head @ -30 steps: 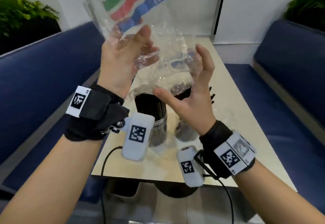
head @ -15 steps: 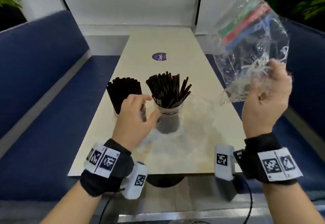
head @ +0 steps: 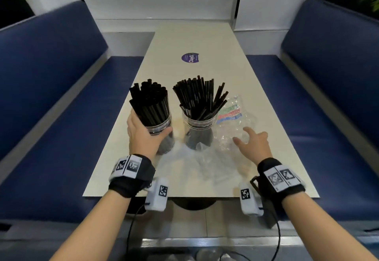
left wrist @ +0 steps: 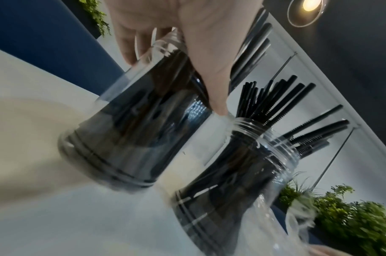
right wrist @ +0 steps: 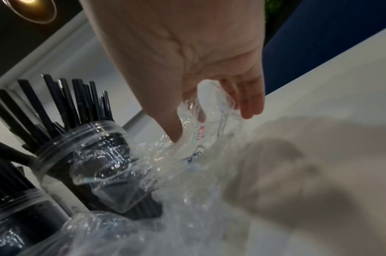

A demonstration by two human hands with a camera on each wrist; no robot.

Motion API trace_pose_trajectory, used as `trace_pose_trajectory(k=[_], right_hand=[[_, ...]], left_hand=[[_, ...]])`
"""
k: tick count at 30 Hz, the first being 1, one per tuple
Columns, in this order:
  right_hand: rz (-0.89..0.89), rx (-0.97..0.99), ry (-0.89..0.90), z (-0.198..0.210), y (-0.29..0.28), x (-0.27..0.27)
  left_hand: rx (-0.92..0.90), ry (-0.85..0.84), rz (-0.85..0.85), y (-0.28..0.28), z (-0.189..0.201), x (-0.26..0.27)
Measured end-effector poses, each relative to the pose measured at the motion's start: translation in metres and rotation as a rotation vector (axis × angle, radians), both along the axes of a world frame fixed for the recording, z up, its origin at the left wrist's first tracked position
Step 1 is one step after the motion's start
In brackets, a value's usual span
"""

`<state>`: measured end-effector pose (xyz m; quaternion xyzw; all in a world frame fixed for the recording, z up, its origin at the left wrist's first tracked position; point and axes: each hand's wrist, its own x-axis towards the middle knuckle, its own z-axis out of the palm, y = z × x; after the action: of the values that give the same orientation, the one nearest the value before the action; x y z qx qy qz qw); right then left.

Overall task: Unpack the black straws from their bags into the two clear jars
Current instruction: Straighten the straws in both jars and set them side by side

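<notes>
Two clear jars stand on the table, both packed with black straws. My left hand (head: 143, 135) grips the left jar (head: 162, 137) near its rim, thumb across the front; in the left wrist view this jar (left wrist: 132, 138) looks tilted under my left hand (left wrist: 205, 60). The right jar (head: 198, 135) (left wrist: 242, 173) stands free, its straws (head: 201, 96) fanned out. An empty clear bag (head: 229, 117) with a colour-striped label lies to its right. My right hand (head: 249, 139) (right wrist: 211, 121) is open, its fingertips (right wrist: 248, 110) touching the crumpled bag (right wrist: 200, 138).
A second empty clear bag (head: 215, 170) lies flat on the beige table (head: 194, 41) in front of the jars. A round purple sticker (head: 190, 58) sits farther back. Blue bench seats (head: 51, 100) flank the table on both sides.
My right hand has brought the empty bag down from the upper right onto the table beside the right jar and let go of it. My left hand has closed round the left jar.
</notes>
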<state>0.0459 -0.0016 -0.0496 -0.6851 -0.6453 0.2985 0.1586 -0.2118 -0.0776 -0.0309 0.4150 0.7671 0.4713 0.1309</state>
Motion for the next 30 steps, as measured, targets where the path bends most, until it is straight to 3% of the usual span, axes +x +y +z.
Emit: trace_pose_trajectory(k=[3,6,8,10,14,21,27,30], right_hand=[[-0.012,-0.031,-0.163,-0.003,0.004,-0.001],[-0.002,0.056,-0.272,0.001,0.004,0.0],[0.005,0.174,-0.226,0.008,0.001,-0.001],[0.026,0.29,-0.152,0.018,-0.003,-0.002],[0.102,0.415,-0.053,0.038,-0.005,-0.007],[0.215,0.46,0.155,0.071,-0.014,-0.021],[0.294,0.303,0.243,0.085,-0.005,-0.046],[0.308,0.239,0.314,0.086,0.004,-0.057]], left_hand=[[-0.004,-0.055,-0.037,0.006,0.002,-0.009],[-0.069,-0.068,-0.032,0.003,0.008,-0.008],[-0.056,0.022,0.037,-0.007,0.014,0.002],[0.072,0.13,0.056,-0.019,0.019,0.016],[0.198,0.146,-0.152,-0.023,0.022,0.046],[0.001,-0.155,-0.297,0.014,0.008,0.071],[-0.08,-0.344,-0.293,0.055,-0.017,0.064],[-0.096,-0.34,-0.283,0.061,-0.016,0.066]])
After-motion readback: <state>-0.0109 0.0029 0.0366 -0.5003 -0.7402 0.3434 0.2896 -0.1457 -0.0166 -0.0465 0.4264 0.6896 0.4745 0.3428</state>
